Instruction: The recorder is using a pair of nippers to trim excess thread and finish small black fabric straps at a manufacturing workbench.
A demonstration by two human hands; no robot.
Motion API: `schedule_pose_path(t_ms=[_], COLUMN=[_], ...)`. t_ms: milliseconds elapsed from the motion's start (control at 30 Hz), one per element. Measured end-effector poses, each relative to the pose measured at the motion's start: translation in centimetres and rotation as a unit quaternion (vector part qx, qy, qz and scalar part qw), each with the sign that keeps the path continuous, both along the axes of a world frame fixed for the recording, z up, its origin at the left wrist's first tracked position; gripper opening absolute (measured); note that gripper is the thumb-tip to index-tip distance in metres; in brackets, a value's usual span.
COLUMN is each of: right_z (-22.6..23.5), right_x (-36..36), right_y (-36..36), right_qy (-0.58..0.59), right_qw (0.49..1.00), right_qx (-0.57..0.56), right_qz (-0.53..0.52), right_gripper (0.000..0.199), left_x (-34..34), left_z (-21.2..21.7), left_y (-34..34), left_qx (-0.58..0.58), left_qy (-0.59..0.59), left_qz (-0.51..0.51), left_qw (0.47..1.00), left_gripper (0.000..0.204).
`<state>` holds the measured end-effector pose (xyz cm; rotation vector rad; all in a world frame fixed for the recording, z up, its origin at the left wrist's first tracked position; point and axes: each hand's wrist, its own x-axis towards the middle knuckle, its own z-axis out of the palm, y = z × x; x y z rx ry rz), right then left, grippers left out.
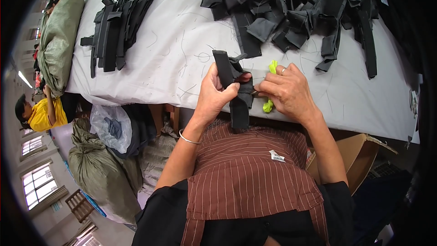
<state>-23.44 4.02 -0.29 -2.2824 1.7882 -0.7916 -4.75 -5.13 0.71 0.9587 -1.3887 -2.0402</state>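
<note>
1. Black fabric strip (234,92) stood nearly upright between the person's two hands, just above the near edge of the white-covered table (173,64), its lower end hanging down toward a brown striped apron (246,173).
2. The left hand (214,98) wrapped around the strip from the left, fingers curled together over its middle and the thumb pressed against the cloth.
3. The right hand (287,93) met the strip from the right, its fingers bunched and pinching a small tool at the strip's edge; the tool itself was mostly hidden, so I could not tell its kind.
4. A bright green handle (270,86) showed above and below the right hand's fingers, touching them.
5. A ring sat on one right finger, and a thin silver bangle (188,138) circled the left wrist.
6. On the far left of the table lay a neat stack of black strips (117,25), well apart from the hands.
7. Across the far right spread a loose heap of black fabric pieces (296,9), some trailing toward the hands.
8. Loose threads lay scattered over the white cover.
9. Below the table at left sat stuffed green sacks (98,173) and a clear plastic bag (111,125); a cardboard box (359,155) sat at right.
10. Another person in a yellow shirt (43,114) sat off to the left.
</note>
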Motion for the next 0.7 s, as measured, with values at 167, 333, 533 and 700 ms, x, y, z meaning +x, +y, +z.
schedule_pose_path(t_ms=[167,333,533,700], right_z=[0.1,0.6,1.0,0.5], right_x=[0.1,1.6,3.6,4.9], right_y=[0.2,0.9,1.0,0.5], right_qy=[-0.008,-0.089,-0.067,-0.027], right_qw=[1.000,0.994,0.994,0.994], right_qx=[0.005,0.011,0.037,0.004], right_qz=[-0.011,-0.061,-0.079,-0.109], right_gripper=[0.011,0.012,0.014,0.014], left_x=[0.4,1.2,1.1,1.1], left_z=[-0.1,-0.3,0.0,-0.2], left_y=[-0.1,-0.2,0.2,0.3], left_qx=[0.011,0.030,0.024,0.014], left_qy=[0.004,-0.004,0.003,0.011], left_qz=[-0.003,-0.009,0.007,0.006], left_qw=[1.000,0.999,1.000,1.000], left_gripper=[0.038,0.040,0.044,0.045])
